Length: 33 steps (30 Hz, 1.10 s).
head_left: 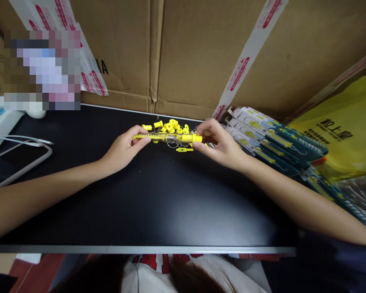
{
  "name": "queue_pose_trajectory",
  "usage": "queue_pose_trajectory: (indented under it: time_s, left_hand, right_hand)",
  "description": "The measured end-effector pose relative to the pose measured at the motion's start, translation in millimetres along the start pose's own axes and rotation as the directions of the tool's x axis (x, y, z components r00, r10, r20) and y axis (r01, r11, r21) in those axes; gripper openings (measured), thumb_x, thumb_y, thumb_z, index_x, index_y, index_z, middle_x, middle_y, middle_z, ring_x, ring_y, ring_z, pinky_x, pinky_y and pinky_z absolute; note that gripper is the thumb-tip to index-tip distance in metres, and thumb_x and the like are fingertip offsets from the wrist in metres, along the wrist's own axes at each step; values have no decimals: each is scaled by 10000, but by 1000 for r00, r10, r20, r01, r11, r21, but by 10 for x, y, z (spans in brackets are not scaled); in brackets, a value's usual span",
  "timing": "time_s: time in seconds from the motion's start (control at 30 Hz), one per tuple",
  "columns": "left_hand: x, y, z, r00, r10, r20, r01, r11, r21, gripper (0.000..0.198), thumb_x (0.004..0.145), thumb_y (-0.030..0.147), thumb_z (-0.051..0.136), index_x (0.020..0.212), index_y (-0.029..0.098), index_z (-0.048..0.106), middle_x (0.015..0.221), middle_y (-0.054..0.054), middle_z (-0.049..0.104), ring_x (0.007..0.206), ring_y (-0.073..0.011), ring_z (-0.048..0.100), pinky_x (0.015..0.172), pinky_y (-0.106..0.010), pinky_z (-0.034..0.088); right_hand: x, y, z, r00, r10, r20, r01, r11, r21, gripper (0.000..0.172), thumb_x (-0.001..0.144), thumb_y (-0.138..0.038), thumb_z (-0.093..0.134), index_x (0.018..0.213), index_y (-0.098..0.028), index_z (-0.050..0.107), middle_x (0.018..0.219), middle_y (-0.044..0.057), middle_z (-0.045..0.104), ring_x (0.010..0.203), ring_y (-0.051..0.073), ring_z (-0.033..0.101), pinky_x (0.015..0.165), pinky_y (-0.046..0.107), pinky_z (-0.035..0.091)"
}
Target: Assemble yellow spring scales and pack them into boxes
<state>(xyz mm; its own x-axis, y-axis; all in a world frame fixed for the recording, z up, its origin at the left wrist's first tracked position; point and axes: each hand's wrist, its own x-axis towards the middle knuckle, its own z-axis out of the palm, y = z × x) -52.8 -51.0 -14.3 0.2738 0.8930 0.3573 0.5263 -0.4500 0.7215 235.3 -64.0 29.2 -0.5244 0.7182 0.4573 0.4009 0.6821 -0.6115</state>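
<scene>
The left hand (125,148) was closed on one end of a clear tube (167,138), held level just over the table (140,195), seemingly for steadiness; its yellow cap (192,138) was pinched by the right hand (221,144). Behind it, yellow parts (171,125) were heaped within reach.

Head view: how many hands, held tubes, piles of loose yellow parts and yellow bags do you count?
2 hands: left hand, right hand
1 clear tube with yellow ends, held by both
1 pile of small yellow parts
1 yellow bag
Total: 5
</scene>
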Motion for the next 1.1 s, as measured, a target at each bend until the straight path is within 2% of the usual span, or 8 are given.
queue_pose_trajectory:
  time_s: [0.17,0.37,0.53,0.8,0.97,1.1]
  left_hand:
    - [2,-16,-2,1000,-2,5,2,1000,-5,245,895,439,526,1003,224,570,686,28,485,589,-119,419,557,-249,331]
    - [14,-15,-1,1000,6,-4,-6,1000,-19,240,888,427,535,998,219,580,691,28,497,594,-121,425,564,-249,332]
    - [27,-21,0,1000,27,-7,-27,999,-29,224,891,421,537,977,218,578,717,25,505,620,-121,433,577,-247,344]
    - [0,4,-2,1000,-5,1,5,1000,-20,242,893,428,537,1008,219,578,697,33,496,605,-117,435,585,-251,344]
    - [-3,11,-3,1000,-12,1,12,1000,-20,240,892,419,537,1008,212,576,694,35,481,600,-110,427,580,-248,334]
    - [-4,16,-8,1000,-13,17,14,1000,-21,237,894,412,531,1009,209,574,687,40,456,587,-100,405,564,-239,321]
  right_hand:
    - [-17,53,-52,999,-36,33,41,987,-157,235,857,-384,646,950,-230,495,877,29,578,728,156,572,630,296,502]
    - [-34,86,-62,996,-76,36,82,972,-222,222,882,-340,611,1022,-231,478,918,43,592,730,161,591,617,307,507]
    - [-23,55,-130,990,-97,101,119,961,-249,247,887,-287,588,1086,-235,451,966,57,596,782,174,604,650,310,506]
    - [-36,-16,-103,992,-93,90,120,922,-369,222,853,-285,600,1037,-222,493,860,54,610,632,167,563,577,312,440]
    - [-54,39,-64,989,-130,76,150,915,-375,198,870,-273,573,1024,-224,457,850,44,583,641,157,556,577,299,437]
    - [-61,66,-75,981,-157,117,192,893,-408,179,900,-271,537,1027,-218,422,868,43,574,682,160,566,598,293,440]
